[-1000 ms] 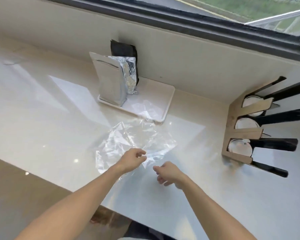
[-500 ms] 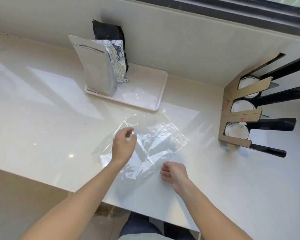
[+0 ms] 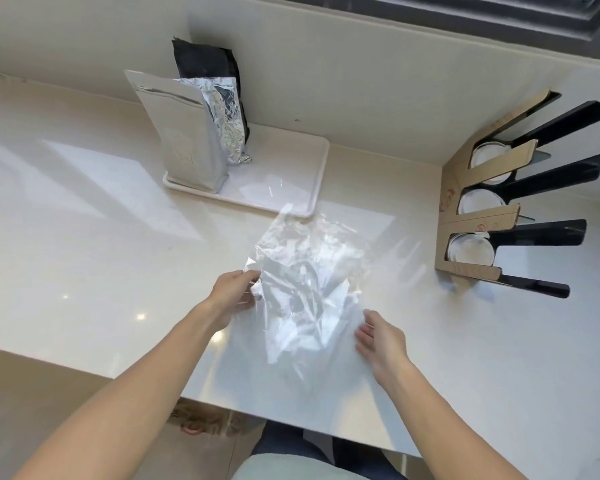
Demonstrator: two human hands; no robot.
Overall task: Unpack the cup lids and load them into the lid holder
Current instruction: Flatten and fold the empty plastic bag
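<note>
The left hand (image 3: pixel 234 292) pinches the empty plastic wrap (image 3: pixel 305 285); the right hand (image 3: pixel 378 337) hovers spread beside it. The slippery film could slide off the bench (image 3: pixel 84 237).

I stood at what looked like the service side of a café or drinks bar. The table (image 3: pixel 84 244) was a long, glossy pale stone slab set against a matching upstand under a dark-framed window (image 3: pixel 499 12). Against the wall at the right stood a lid holder (image 3: pixel 465 220) of brown board and black dividers, with round cup lids (image 3: pixel 470 252) stacked in its three slots. At the back a white tray (image 3: pixel 291 161) carried sealed pouches: a matt silver bag (image 3: pixel 181 133), a crinkled foil bag (image 3: pixel 227 126) and a black bag (image 3: pixel 205 64), the kind coffee is sold in. Nothing homely showed on the table.
</note>
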